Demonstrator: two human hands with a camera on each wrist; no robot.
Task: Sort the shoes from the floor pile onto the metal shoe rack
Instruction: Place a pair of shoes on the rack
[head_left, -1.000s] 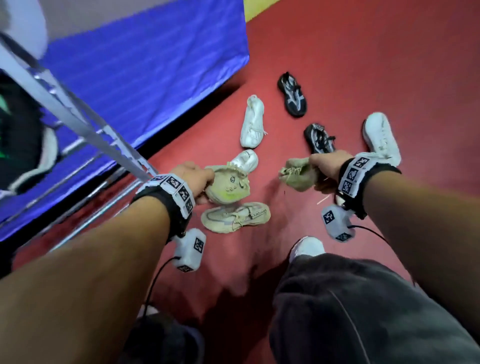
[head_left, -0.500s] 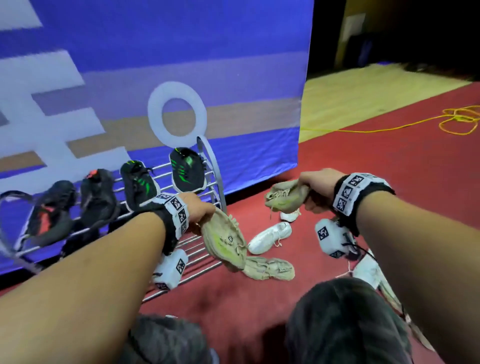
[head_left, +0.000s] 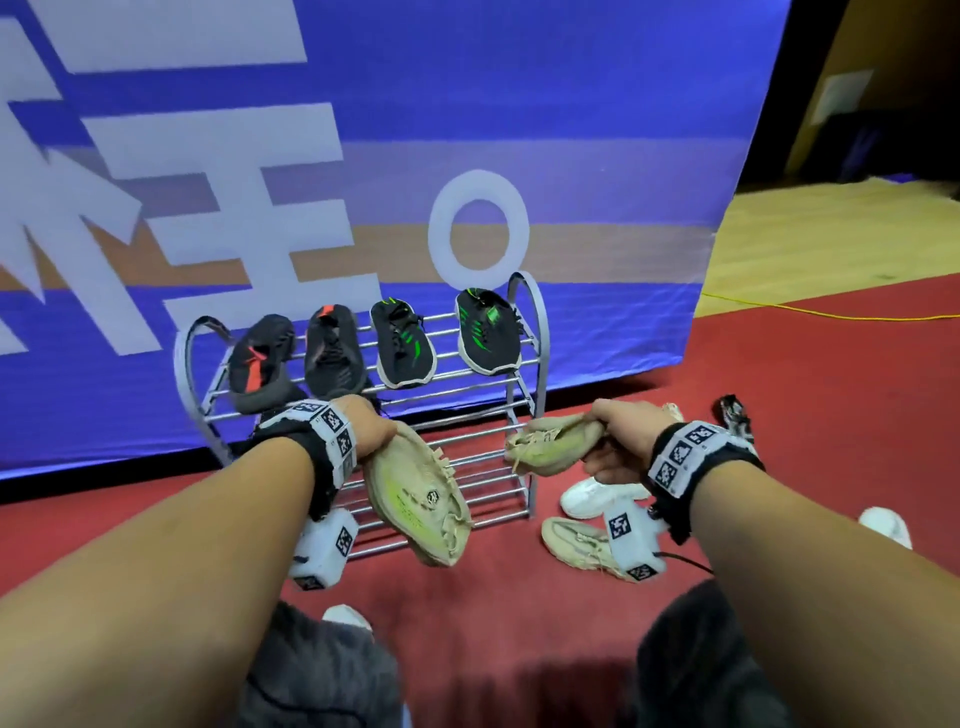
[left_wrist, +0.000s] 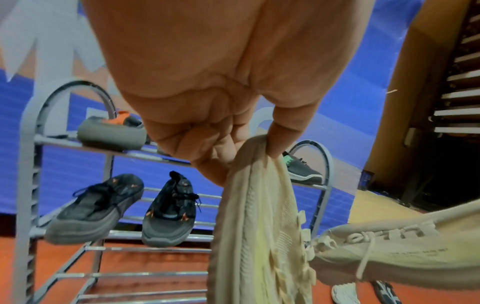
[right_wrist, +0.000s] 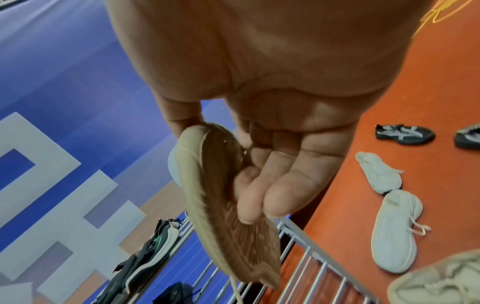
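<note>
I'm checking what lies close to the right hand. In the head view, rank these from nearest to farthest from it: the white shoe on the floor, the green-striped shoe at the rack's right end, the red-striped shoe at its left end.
From the right hand:
1. White shoe, on the floor just below the hand.
2. Green-striped shoe, top shelf, right end of the rack.
3. Red-striped shoe, top shelf, far left end.
</note>
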